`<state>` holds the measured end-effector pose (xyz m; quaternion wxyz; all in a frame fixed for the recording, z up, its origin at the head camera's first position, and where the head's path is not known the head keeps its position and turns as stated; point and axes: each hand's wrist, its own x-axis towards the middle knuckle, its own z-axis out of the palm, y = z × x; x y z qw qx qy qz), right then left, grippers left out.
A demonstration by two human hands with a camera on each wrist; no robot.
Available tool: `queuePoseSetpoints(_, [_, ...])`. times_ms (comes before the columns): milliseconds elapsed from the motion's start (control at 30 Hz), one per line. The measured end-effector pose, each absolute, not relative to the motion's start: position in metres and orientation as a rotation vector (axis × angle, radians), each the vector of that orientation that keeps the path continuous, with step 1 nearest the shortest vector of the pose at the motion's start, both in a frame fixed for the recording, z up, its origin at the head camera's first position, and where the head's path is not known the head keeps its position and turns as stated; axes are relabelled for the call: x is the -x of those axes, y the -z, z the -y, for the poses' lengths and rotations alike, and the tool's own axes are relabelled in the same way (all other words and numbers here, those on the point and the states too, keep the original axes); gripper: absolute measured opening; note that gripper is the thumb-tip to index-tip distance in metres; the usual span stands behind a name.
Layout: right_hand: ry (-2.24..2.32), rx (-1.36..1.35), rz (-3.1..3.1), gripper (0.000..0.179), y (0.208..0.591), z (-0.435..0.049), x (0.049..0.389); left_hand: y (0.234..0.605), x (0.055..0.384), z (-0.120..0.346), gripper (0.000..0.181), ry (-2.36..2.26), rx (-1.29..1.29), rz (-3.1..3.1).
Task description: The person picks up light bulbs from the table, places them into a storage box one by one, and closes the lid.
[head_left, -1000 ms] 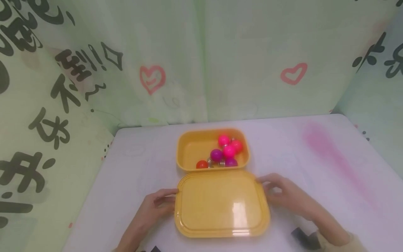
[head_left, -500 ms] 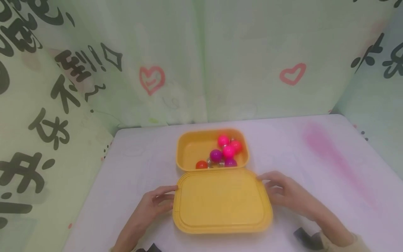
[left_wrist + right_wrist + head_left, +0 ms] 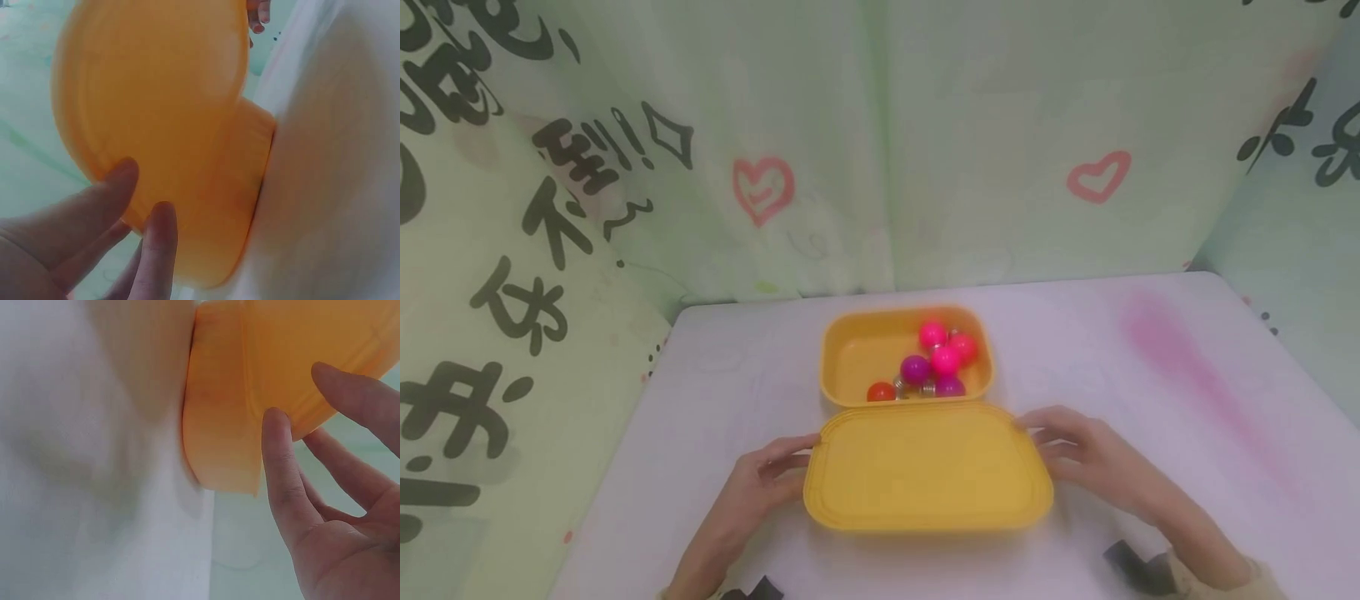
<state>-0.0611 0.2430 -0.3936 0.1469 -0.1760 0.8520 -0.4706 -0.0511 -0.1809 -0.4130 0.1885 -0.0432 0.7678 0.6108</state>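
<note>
A yellow rectangular lid [image 3: 928,471] is held up at a tilt in the head view, its far edge by the front wall of a yellow box [image 3: 857,354]. The left hand [image 3: 756,492] pinches the lid's left edge, and the right hand [image 3: 1093,458] pinches its right edge. Both wrist views show fingertips on the lid's rim, with the box wall behind it. Inside the box lie several round bulbs with metal screw bases: pink bulbs [image 3: 945,361], purple bulbs [image 3: 915,369] and an orange-red bulb [image 3: 881,392]. The front wall hides part of some bulbs.
Box and lid are on a white-covered table [image 3: 737,367] with a pink smear [image 3: 1187,358] at the right. Pale green curtains [image 3: 985,233] with hearts and dark lettering stand behind and at both sides. Black straps [image 3: 1138,569] show at the wrists.
The lid's near edge has risen off the table, so the lid now tilts. Both hands have shifted slightly with it. The box and bulbs have stayed put.
</note>
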Motion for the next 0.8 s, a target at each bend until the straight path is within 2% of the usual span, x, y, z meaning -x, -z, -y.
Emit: queuePoseSetpoints(800, [1.521, 0.542, -2.658, 0.030, 0.3865, -0.2377, 0.0592, 0.4077, 0.0559, 0.1799, 0.038, -1.966, -0.134, -2.345])
